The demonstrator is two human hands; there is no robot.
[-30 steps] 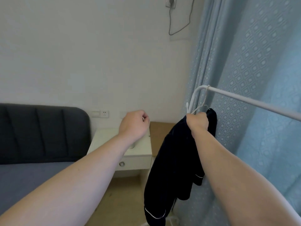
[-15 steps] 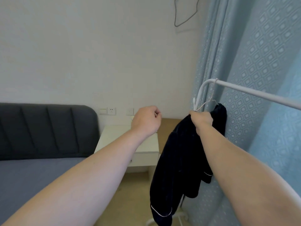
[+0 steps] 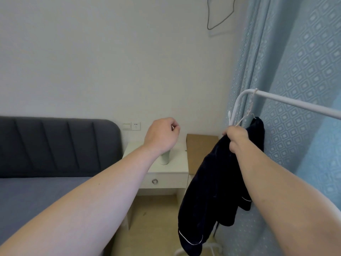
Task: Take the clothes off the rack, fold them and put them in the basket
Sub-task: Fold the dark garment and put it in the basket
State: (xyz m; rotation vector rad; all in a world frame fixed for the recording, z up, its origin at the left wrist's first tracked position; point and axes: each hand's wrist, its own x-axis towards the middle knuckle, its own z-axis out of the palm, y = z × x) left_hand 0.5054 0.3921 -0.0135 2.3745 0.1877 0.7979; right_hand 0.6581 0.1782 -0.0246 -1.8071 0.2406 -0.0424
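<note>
Garment (image 3: 212,191): dark navy with white piping at hem and cuff. It hung from a thin white hanger (image 3: 248,113) hooked near the rack rail's (image 3: 295,104) left end, beside the blue curtain (image 3: 299,58). Long axis ran vertical, hem toward the floor. Right grip (image 3: 237,139) curled round its top edge. Left grip (image 3: 161,134) was fisted and held nothing, apart from the garment.

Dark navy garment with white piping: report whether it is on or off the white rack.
On. Its pale hanger hooks over the white rack's rail; the right hand grips the dark navy garment.
</note>
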